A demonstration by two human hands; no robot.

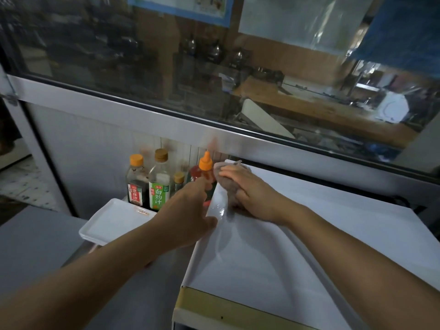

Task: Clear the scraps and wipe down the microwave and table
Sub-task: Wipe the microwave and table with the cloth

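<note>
The white microwave (297, 234) fills the lower right, seen from above. My right hand (252, 194) presses a grey-brown cloth (226, 184) flat onto the far left corner of its top. A wet, glossy patch shows beside the cloth. My left hand (188, 217) rests against the microwave's left top edge, thumb on the edge, fingers stretched toward the bottles. The grey table (35, 248) lies to the left of the microwave.
A stack of white rectangular plates (114, 222) sits on the table by my left hand. Several sauce bottles (159, 184) stand behind it against the white wall panel, including a red squeeze bottle (204, 172) with an orange cap. A glass window runs above.
</note>
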